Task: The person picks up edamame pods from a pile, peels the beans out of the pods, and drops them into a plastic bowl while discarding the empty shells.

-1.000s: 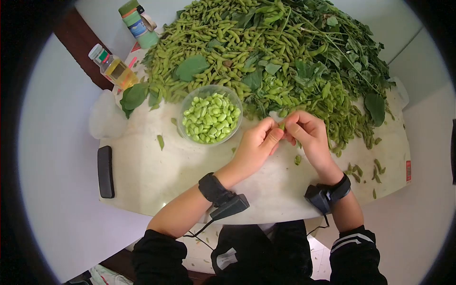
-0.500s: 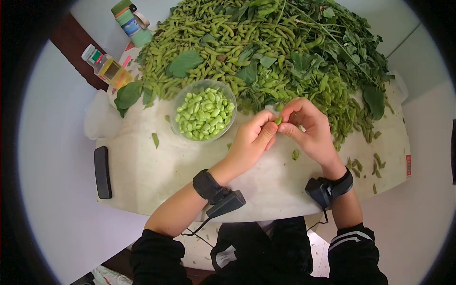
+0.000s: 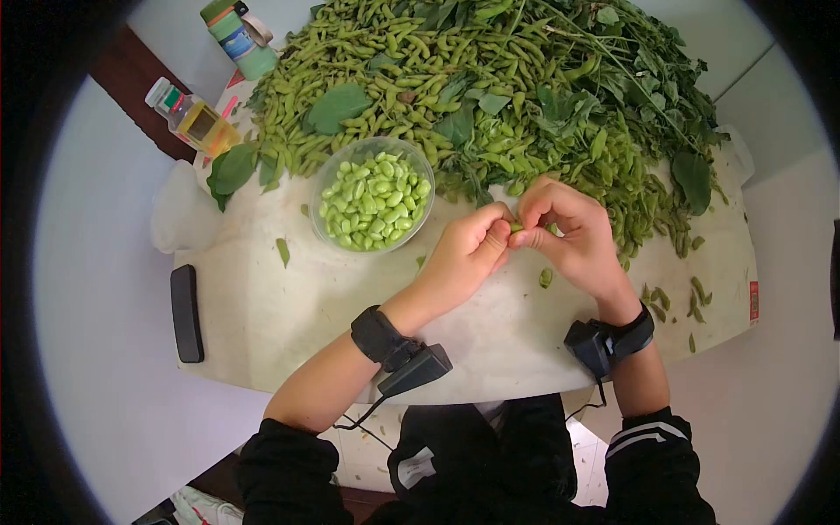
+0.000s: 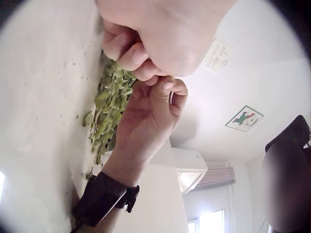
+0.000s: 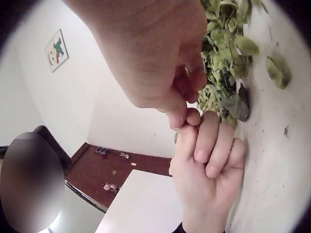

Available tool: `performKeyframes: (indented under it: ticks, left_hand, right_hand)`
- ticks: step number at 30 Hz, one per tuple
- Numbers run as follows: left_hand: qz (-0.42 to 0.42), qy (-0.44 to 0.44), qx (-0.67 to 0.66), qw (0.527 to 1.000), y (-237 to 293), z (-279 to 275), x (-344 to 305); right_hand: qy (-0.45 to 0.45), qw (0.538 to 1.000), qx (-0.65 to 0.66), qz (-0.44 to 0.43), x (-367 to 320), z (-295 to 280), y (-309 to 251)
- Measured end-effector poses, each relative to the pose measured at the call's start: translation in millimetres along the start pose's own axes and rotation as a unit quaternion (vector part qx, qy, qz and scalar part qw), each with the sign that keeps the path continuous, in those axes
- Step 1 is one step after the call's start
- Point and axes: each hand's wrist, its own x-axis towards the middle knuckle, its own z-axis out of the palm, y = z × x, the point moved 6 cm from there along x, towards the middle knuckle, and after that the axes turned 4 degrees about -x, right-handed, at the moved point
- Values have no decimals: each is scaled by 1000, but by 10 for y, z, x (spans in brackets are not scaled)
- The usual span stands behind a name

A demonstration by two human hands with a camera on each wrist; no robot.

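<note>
The left hand (image 3: 468, 254) and right hand (image 3: 573, 236) meet fingertip to fingertip to the right of the bowl, both pinching a small green pod (image 3: 516, 228). In the left wrist view the right hand (image 4: 148, 119) has thumb and forefinger together at the left hand's fingertips. The right wrist view shows the left hand (image 5: 206, 165) with its other fingers curled toward the palm; the pod is mostly hidden there. A clear round bowl (image 3: 320, 229) holds shelled green beans (image 3: 372, 201). One loose pod (image 3: 546, 277) lies below the hands.
A large heap of pods (image 3: 411, 70) with leafy stems (image 3: 647, 79) covers the table's back. At left stand a green bottle (image 3: 241, 42), an oil bottle (image 3: 199, 122) and a clear plastic container (image 3: 182, 210). A black phone-like object (image 3: 186, 313) lies at the left edge. Several pods lie right.
The view has shifted slightly, moving the bowl and heap a little up and left in the picture. Both hands remain together at the pod, with the right fingers arched higher than before.
</note>
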Motion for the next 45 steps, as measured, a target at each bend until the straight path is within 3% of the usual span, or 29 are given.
performKeyframes:
  ticks: [9,15,27,32,36,38,45]
  left_hand:
    - [8,-25,-16,1000,6,24,-22]
    - [0,-28,-24,999,-7,8,-10]
    - [-38,-46,-110,992,-15,23,3]
    - [-64,-53,-168,982,-60,41,3]
    - [-37,-33,-109,993,-18,44,-4]
    - [-23,-22,-77,996,2,46,-10]
    - [-41,-40,-88,995,26,51,-8]
  right_hand:
    - [35,998,44,20,-13,-3,14]
    - [-19,999,26,32,-19,24,17]
    - [-23,1000,15,15,-20,43,3]
    - [-14,999,-36,-35,0,27,-49]
    - [-8,999,-35,-19,-15,-15,-6]
    - [-29,999,31,5,-13,-9,-32]
    - [-69,997,43,1,-21,1,62]
